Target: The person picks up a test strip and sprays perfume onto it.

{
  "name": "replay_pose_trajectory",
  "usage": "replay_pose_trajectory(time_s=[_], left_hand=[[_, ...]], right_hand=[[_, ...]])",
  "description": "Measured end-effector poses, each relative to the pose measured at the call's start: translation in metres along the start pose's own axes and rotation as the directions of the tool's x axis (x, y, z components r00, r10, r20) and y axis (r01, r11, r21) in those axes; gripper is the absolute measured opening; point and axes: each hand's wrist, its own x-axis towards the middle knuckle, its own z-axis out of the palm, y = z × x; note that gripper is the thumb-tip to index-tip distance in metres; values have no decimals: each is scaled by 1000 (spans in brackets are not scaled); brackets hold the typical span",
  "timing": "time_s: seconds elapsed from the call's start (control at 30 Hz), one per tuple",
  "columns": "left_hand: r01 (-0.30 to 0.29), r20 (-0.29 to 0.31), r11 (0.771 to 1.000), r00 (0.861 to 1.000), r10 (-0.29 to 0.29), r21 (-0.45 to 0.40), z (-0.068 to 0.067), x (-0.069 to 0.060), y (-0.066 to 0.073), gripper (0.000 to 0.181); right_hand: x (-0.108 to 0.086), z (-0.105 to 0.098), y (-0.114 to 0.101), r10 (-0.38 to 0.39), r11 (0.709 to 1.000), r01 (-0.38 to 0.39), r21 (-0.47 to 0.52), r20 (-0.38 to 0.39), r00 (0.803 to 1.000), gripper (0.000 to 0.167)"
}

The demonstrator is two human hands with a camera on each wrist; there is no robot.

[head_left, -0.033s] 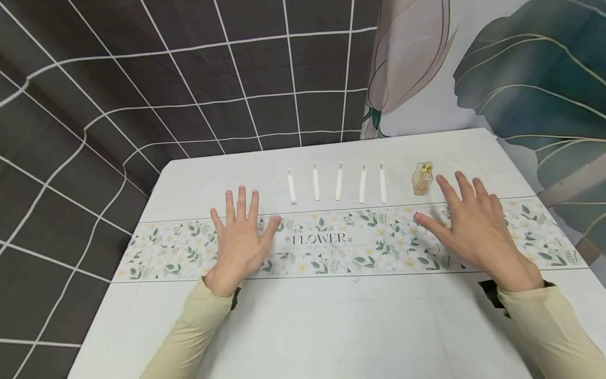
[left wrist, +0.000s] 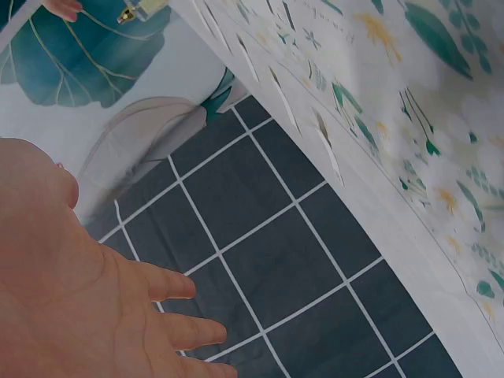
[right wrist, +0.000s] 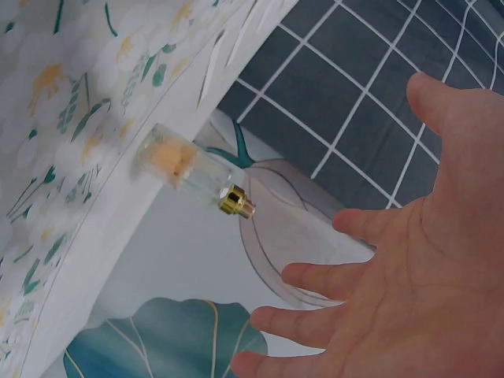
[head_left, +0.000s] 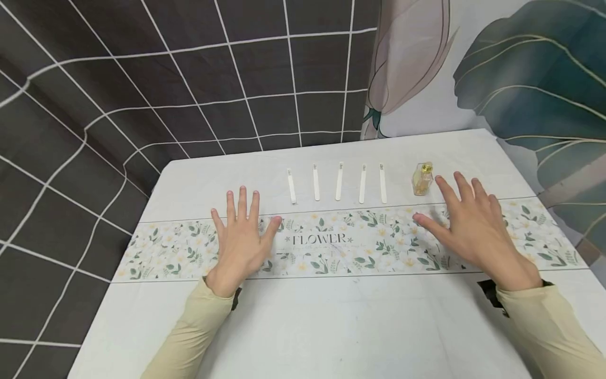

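My left hand [head_left: 240, 247] is spread over the left part of the printed flower band, its fingers straight and holding nothing. The left wrist view shows its palm [left wrist: 87, 291] facing the camera. On the right, my right hand [head_left: 478, 231] is also spread, with nothing in its grasp. Just beyond its fingers stands a small clear glass perfume bottle [head_left: 422, 180] with a gold neck and pale yellow liquid. That bottle [right wrist: 185, 165] is apart from the fingers in the right wrist view. Several white paper strips [head_left: 339, 181] lie side by side between the hands, marked at their far ends.
A white cloth [head_left: 331, 326] covers the table, with a floral band lettered "FLOWER" across it. Behind and to the left hangs a dark curtain [head_left: 213, 79] with a white grid. A leaf-patterned hanging [head_left: 530, 79] stands at the right.
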Motion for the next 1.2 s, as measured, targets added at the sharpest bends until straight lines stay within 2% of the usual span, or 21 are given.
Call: replay_pose_trajectory(time_s=[0.27,0.37,0.43,0.5,0.57,0.6,0.7,0.8,0.9,1.03,1.13,1.2], left_hand=[[-23,-26,999,999,22,-40,-2,1,5,84],[-59,-66,990,997,51,-126,-3,8,6,81],[-73,-108,969,993,49,-234,-4,16,7,75],[-90,-163,938,986,37,-334,-5,28,9,64],[-90,-209,911,978,4,-402,-4,41,10,50],[-83,-229,905,973,-16,-418,-3,48,11,44],[-85,-265,908,964,-29,-410,4,70,13,31],[-67,-250,921,968,-33,-384,16,89,13,30],[-27,-193,935,980,-45,-354,28,102,13,32],[65,-64,953,994,-88,-296,40,111,13,38],[110,19,964,994,-109,-243,44,114,16,45],[119,52,971,993,-110,-205,45,116,19,47]], right_hand=[[2,-3,-3,-12,1000,12,-9,-11,1000,98],[4,-5,-5,-36,999,36,6,-25,999,95],[7,-7,-4,-64,997,66,46,-39,997,91],[12,-10,-4,-94,989,99,107,-57,994,87],[19,-12,-2,-113,976,123,180,-65,991,85],[24,-13,-1,-115,969,126,214,-64,991,84],[37,-13,5,-91,956,101,275,-48,995,83],[51,-10,13,-51,950,54,306,-17,999,90],[63,-2,22,-19,940,8,341,28,999,98],[74,11,29,-2,918,-33,394,87,996,104],[79,19,30,14,911,-57,409,106,994,105],[81,21,31,28,910,-74,409,117,993,106]])
